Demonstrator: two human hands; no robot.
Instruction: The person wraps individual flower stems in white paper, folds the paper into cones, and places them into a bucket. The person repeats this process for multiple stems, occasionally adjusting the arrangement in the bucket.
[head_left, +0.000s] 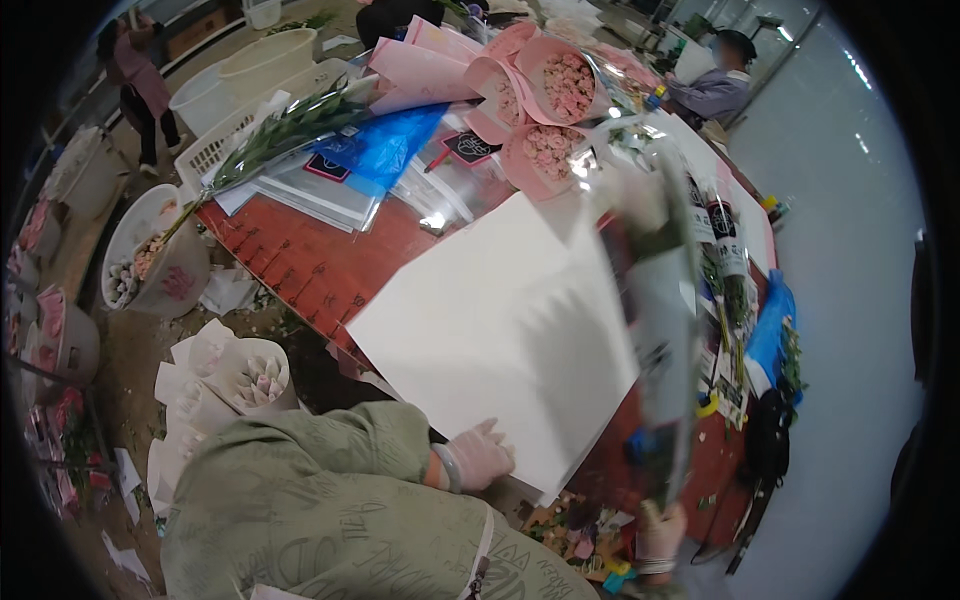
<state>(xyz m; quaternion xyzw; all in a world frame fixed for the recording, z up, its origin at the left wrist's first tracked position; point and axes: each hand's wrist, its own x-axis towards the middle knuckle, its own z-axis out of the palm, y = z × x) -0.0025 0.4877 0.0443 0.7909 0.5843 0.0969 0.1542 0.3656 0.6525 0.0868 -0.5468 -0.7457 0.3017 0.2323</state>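
My left hand (478, 454), in a thin pale glove, lies on the near edge of a stack of white wrapping paper (487, 315). Its fingers are slightly apart on the top sheet; the thumb is hard to make out. In the same kind of glove, my right hand (661, 531) is closed around the lower end of a bouquet in a clear plastic sleeve (664, 330). This bouquet stands tall over the right side of the paper and is blurred, so its flowers cannot be told clearly. A shadow falls across the paper beside it.
Pink-wrapped rose bouquets (551, 150), blue film (397, 146) and clear sleeves (307, 199) cover the far side of the red table (292, 259). White-wrapped bouquets (259, 375) and a flower bucket (161, 255) stand left. A seated person (709, 90) is beyond; another person (139, 82) stands far left.
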